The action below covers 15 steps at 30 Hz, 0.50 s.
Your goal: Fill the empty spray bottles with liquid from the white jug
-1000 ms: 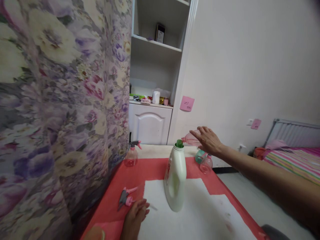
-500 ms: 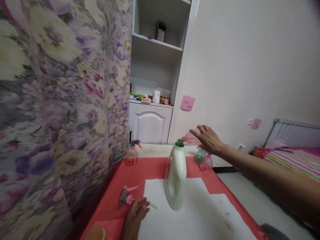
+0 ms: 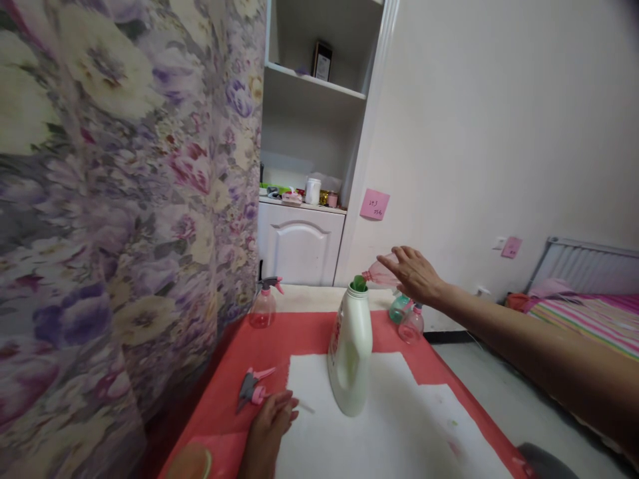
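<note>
My right hand (image 3: 417, 276) grips a clear pink bottle (image 3: 380, 273), tipped on its side with its neck pointing left. That neck meets a green funnel-like piece (image 3: 359, 283) in the mouth of a pale green jug (image 3: 353, 359). The jug stands upright on white paper. Low on the table, my left hand (image 3: 272, 422) has its fingers curled together beside a grey and pink spray head (image 3: 253, 388). The thin tube (image 3: 305, 404) of that head passes by or under the fingers; whether they hold it is hidden.
A pink spray bottle (image 3: 263, 306) stands at the back left of the red tabletop (image 3: 229, 406). Behind the jug on the right are a green bottle (image 3: 399, 309) and another pink one (image 3: 412, 326). A round container (image 3: 190, 462) sits at the near left. A floral curtain (image 3: 124, 233) hangs alongside.
Almost nothing differs. The view has shifted very slightly; the right hand still holds the bottle tilted at the jug, and the left hand stays in place.
</note>
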Available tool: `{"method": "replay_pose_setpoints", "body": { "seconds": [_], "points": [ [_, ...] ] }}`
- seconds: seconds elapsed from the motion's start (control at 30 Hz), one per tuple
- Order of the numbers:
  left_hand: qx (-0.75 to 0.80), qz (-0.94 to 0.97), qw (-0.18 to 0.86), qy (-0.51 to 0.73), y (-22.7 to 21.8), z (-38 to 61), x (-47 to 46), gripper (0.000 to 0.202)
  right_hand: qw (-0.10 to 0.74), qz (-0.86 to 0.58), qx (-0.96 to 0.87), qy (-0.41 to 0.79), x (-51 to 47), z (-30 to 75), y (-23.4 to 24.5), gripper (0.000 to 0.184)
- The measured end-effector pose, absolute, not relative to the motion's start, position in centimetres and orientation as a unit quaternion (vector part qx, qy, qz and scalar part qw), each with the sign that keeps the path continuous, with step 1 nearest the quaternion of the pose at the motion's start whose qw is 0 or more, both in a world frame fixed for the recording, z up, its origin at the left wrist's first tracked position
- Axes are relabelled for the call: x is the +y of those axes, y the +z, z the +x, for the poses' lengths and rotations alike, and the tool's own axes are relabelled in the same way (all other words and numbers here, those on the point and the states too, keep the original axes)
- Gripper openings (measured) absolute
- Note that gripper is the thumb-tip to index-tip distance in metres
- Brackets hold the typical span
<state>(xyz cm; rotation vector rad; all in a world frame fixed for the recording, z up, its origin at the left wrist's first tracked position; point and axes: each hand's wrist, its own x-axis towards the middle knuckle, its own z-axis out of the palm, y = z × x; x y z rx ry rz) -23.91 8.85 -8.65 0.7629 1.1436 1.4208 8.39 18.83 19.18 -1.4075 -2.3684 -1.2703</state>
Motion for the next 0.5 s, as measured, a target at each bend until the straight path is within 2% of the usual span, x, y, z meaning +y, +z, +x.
{"method": "replay_pose_setpoints", "body": {
  "seconds": [0.33, 0.5],
  "points": [
    [0.495, 0.326, 0.550, 0.588, -8.4, -24.0, 9.1, 0.058, 0.028, -0.450, -0.774, -0.445, 18.7, 7.9, 19.9, 0.069],
    [0.530, 0.317, 0.518, 0.592, -8.0, -23.3, 8.8, 0.055, 0.014, -0.436, -0.776, -0.455, 18.7, 7.4, 20.4, 0.066]
  ]
}}
